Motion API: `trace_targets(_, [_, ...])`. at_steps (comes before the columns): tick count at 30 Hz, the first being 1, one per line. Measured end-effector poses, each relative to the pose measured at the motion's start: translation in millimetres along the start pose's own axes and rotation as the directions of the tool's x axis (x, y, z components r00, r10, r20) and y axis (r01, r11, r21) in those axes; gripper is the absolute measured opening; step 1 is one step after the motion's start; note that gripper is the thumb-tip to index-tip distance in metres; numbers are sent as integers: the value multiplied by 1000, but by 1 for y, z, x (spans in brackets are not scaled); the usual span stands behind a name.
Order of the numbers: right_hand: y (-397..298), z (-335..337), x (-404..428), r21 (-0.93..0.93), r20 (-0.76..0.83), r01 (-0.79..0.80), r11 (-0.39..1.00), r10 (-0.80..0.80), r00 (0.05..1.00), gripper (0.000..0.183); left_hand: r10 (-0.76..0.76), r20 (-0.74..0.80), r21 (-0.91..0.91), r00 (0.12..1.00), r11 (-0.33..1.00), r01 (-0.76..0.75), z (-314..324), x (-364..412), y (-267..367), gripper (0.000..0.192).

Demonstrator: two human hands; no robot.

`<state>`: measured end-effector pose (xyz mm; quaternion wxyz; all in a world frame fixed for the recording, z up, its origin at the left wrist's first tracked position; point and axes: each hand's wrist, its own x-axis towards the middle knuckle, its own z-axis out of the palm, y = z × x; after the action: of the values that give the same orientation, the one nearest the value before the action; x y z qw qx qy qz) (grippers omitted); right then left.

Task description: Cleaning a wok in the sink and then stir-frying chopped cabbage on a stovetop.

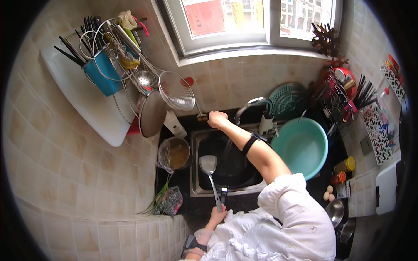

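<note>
My left hand (218, 215) is closed around the grey handle of a metal wok spatula (208, 164), whose blade hangs over the sink. A dark handle (224, 194) runs alongside the spatula toward the same hand; whether I grip it too is unclear. In the steel sink (193, 177) lies a dark wok (228, 173), with water running into it from the curved faucet (253, 102). My right hand (217, 119) stretches across the sink to the back wall with curled fingers. Right beside it is a scrubbing brush (202, 116); the hand's inside is hidden.
A turquoise basin (300, 146) stands right of the sink. To its left sits a pot of liquid (178, 156), near green onions (160, 197) and a steel-wool-like scourer (170, 200). Strainers (176, 90) and a white cutting board (88, 104) hang on the left wall. Eggs (329, 193) lie at right.
</note>
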<state>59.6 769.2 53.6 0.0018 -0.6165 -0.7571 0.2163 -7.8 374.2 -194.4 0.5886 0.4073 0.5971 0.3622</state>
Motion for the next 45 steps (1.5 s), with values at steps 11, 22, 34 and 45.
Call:
trace_targets(11, [56,221,-240,133,304,57,990,-95,948,56,-47,88,87,995,995,39,15,-5,34,19])
trace_targets(22, [59,230,-233,144,131,33,989,-52,990,39,-7,151,-214,988,976,39,19,-16,42,22])
trace_targets(34, [113,208,-178,-17,33,-42,999,42,999,33,167,121,-168,978,975,-146,31,-21,47,30])
trace_targets(45, [111,188,-196,-2,171,-21,1000,21,985,35,122,82,-270,989,958,-96,34,-17,40,77])
